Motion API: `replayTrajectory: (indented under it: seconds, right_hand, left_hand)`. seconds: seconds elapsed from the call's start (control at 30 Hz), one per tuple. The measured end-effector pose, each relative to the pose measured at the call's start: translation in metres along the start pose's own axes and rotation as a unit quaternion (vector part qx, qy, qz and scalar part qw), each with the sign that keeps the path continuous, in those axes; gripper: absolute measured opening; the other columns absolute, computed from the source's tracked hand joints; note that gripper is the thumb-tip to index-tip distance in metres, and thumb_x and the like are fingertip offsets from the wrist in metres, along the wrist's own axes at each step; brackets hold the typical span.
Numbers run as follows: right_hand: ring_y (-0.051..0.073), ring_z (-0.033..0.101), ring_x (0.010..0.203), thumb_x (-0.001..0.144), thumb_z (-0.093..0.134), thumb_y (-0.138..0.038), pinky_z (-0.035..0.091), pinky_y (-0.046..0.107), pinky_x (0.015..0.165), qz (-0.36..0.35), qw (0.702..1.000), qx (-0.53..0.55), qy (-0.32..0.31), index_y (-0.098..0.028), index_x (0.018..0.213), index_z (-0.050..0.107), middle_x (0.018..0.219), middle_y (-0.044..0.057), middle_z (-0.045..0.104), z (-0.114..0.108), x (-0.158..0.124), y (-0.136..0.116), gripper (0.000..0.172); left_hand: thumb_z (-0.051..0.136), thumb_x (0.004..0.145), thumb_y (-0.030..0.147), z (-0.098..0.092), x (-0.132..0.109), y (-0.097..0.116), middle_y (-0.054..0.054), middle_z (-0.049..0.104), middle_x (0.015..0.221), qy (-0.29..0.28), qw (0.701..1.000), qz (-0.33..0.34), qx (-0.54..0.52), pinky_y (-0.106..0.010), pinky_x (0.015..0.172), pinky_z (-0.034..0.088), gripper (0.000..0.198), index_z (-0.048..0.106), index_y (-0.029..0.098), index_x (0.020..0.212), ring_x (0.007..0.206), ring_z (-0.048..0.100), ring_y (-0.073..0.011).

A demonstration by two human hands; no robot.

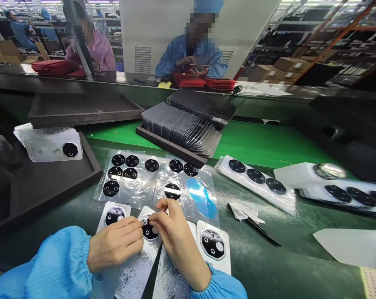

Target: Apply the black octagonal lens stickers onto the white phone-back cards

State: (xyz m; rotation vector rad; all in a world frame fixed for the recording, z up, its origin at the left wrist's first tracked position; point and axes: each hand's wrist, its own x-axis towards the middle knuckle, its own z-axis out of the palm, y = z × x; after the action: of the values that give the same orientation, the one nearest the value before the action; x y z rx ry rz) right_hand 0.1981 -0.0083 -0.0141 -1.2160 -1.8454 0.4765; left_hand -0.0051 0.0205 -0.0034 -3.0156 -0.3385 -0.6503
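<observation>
Several silver phone back panels, each bearing a black octagonal camera lens plate, lie before me. Both hands meet at the lens plate (pixel 150 233) on one middle panel (pixel 134 272). My left hand (pixel 116 243) curls with its fingers pressed together, fingertips at the plate's left edge. Above the plate, my right hand (pixel 173 230) pinches thumb against index finger; whatever is between them is too small or hidden to name. Another panel (pixel 223 249) lies right of my right wrist, and one more (pixel 104 278) is partly under my left hand.
Clear film sheets (pixel 144 193) with black lens plates and blue film circles (pixel 200 197) lie beyond my hands. A foam tray (pixel 175 143) holds dark panels. Tweezers (pixel 262 231) touch a white wipe (pixel 245 211). Bagged plates (pixel 256 182) lie right; co-workers sit opposite.
</observation>
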Motion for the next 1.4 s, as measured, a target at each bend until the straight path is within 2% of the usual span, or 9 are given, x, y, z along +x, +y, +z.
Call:
replayTrajectory:
  seconds: [0.13, 0.3, 0.4, 0.53, 0.73, 0.8, 0.97, 1.4]
  right_hand:
    - [0.019, 0.048, 0.091, 0.093, 0.043, -0.002, 0.045, 0.032, 0.075, -0.049, 0.994, -0.100, -0.012, -0.016, 0.091, 0.057, 0.106, 0.010, 0.049, 0.010, -0.001, -0.005, 0.019]
    - [0.021, 0.046, 0.090, 0.093, 0.043, -0.004, 0.042, 0.033, 0.074, -0.084, 0.983, -0.159, -0.033, -0.016, 0.089, 0.059, 0.104, 0.010, 0.052, 0.017, -0.002, -0.002, 0.021]
    - [0.021, 0.047, 0.091, 0.092, 0.047, -0.005, 0.042, 0.032, 0.075, -0.068, 0.987, -0.146, -0.026, -0.018, 0.089, 0.061, 0.104, 0.009, 0.051, 0.018, 0.000, 0.000, 0.020]
    - [0.020, 0.046, 0.088, 0.091, 0.045, -0.004, 0.040, 0.031, 0.073, -0.058, 0.987, -0.147, 0.017, -0.019, 0.085, 0.061, 0.101, 0.008, 0.051, 0.018, 0.001, 0.001, 0.023]
    - [0.020, 0.046, 0.088, 0.091, 0.045, -0.001, 0.037, 0.032, 0.074, -0.068, 0.981, -0.177, -0.030, -0.019, 0.087, 0.061, 0.099, 0.007, 0.052, 0.011, 0.003, -0.005, 0.024]
    - [0.020, 0.046, 0.089, 0.091, 0.043, 0.000, 0.037, 0.033, 0.076, -0.053, 0.982, -0.177, -0.026, -0.019, 0.089, 0.061, 0.100, 0.007, 0.052, 0.009, 0.003, -0.006, 0.026]
    - [0.020, 0.044, 0.083, 0.093, 0.043, -0.003, 0.035, 0.032, 0.070, -0.102, 0.971, -0.213, -0.021, -0.019, 0.084, 0.061, 0.094, 0.007, 0.052, 0.013, 0.003, -0.004, 0.026]
    - [0.019, 0.043, 0.083, 0.093, 0.041, -0.002, 0.038, 0.031, 0.072, -0.063, 0.982, -0.177, -0.011, -0.019, 0.088, 0.061, 0.094, 0.006, 0.050, 0.011, 0.003, -0.004, 0.027]
  left_hand:
    - [0.044, 0.095, 0.002, 0.001, -0.001, 0.000, -0.009, 0.065, 0.085, 0.006, 1.000, 0.008, 0.012, -0.040, 0.091, 0.057, 0.022, 0.062, 0.008, 0.083, 0.090, 0.065, -0.0206]
    - [0.046, 0.094, 0.002, 0.001, 0.000, 0.001, -0.008, 0.064, 0.084, 0.007, 1.000, 0.005, 0.026, -0.039, 0.088, 0.057, 0.020, 0.062, 0.009, 0.083, 0.088, 0.064, -0.0204]
    - [0.047, 0.093, 0.001, 0.001, 0.000, 0.001, -0.007, 0.063, 0.082, -0.005, 1.000, 0.004, 0.026, -0.039, 0.087, 0.057, 0.019, 0.062, 0.008, 0.084, 0.086, 0.063, -0.0197]
    - [0.048, 0.093, 0.001, 0.001, 0.001, 0.001, -0.007, 0.062, 0.082, -0.010, 1.000, 0.004, 0.021, -0.039, 0.087, 0.057, 0.019, 0.061, 0.009, 0.083, 0.086, 0.062, -0.0197]
    - [0.051, 0.091, 0.001, 0.001, 0.000, 0.001, -0.007, 0.062, 0.083, -0.013, 1.000, 0.002, 0.028, -0.039, 0.088, 0.056, 0.015, 0.061, 0.008, 0.082, 0.086, 0.062, -0.0196]
    - [0.051, 0.091, 0.001, 0.001, 0.000, 0.001, -0.007, 0.062, 0.083, -0.013, 1.000, 0.002, 0.027, -0.039, 0.088, 0.056, 0.016, 0.061, 0.009, 0.082, 0.086, 0.062, -0.0197]
    - [0.046, 0.094, 0.001, 0.000, 0.002, 0.001, -0.007, 0.064, 0.083, 0.005, 1.000, 0.000, 0.026, -0.038, 0.088, 0.057, 0.021, 0.061, 0.009, 0.082, 0.088, 0.064, -0.0197]
    - [0.044, 0.094, 0.002, -0.004, 0.005, 0.002, -0.007, 0.064, 0.082, -0.002, 1.000, -0.004, 0.028, -0.038, 0.090, 0.056, 0.023, 0.062, 0.009, 0.082, 0.087, 0.064, -0.0195]
